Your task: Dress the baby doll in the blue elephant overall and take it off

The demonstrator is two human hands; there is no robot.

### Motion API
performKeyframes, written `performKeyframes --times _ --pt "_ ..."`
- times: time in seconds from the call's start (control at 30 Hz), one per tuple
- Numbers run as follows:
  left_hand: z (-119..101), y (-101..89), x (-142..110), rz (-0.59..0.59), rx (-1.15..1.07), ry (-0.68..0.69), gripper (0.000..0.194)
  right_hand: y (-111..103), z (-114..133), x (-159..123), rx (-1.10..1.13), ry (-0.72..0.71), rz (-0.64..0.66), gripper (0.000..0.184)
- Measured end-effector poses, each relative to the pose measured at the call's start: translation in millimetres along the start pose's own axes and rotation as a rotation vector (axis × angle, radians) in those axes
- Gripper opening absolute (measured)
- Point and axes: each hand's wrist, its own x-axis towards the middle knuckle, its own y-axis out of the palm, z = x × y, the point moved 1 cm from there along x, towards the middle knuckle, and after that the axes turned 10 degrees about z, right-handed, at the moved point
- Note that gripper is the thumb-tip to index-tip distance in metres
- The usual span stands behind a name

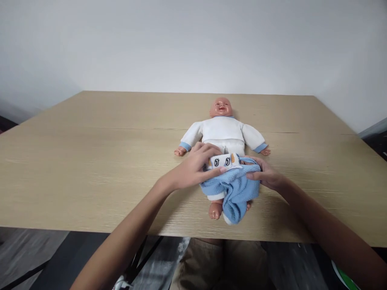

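A baby doll [224,131] in a white top lies on its back on the wooden table [90,161], head away from me. Light blue trousers [237,191] are bunched around its hips and legs, with a white waistband showing cartoon eyes [223,161]. My left hand [193,167] is closed on the waistband at the doll's left hip side, thumb under the band. My right hand [266,173] grips the blue cloth on the other side. One bare foot [215,210] pokes out near the table's front edge.
The table's front edge [121,231] runs just below the doll's feet. A plain white wall [193,44] stands behind the table. My lap and dark table legs show under the edge.
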Motion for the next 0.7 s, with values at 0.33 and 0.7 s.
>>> performKeyframes --times 0.33,0.7 --pt "-6 -14.5 83 0.615 -0.368 0.128 0.036 -8 -2 -3 -0.043 -0.023 0.110 0.070" --pt "11 2.7 95 1.011 -0.596 0.110 0.039 -11 17 -25 -0.087 0.109 0.189 0.050"
